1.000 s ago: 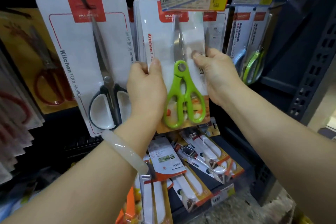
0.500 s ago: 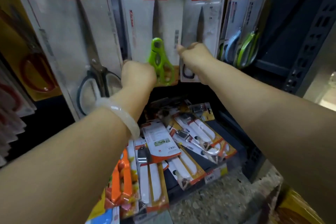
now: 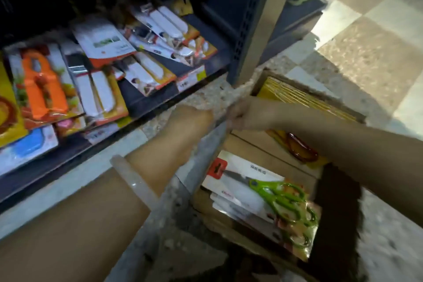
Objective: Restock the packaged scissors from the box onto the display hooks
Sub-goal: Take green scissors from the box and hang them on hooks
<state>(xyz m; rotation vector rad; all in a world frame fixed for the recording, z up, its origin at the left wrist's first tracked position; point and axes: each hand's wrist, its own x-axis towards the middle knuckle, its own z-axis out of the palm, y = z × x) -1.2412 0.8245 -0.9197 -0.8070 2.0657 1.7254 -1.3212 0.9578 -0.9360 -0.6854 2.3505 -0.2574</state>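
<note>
Green-handled scissors lay in their blister pack on top of a small stack of like packs inside the cardboard box on the floor, handles toward the near right corner, blade pointing at the red header patch on the white card. A line of small dark print ran along the card's far edge, too blurred to read; red lettering on the pack beneath was just as smeared. Past that stack, deeper in the box, sat a row of yellow-backed packs on edge, and one flat yellow pack showed dark red scissor handles just under the right forearm.

Both hands hovered above the box's far left corner, well apart from the green scissors, which sat nearer the camera and below the right forearm. The left hand was curled and turned away, and motion blur made it impossible to say whether it held anything. The right hand was bunched with fingers drawn in, just beside the left; whether it pinched something could not be told either. A pale bangle circled the left wrist.

Left of the box, the bottom shelf carried loose packaged kitchen tools, white-handled and orange, with yellow price tags on its front edge, figures unreadable.
</note>
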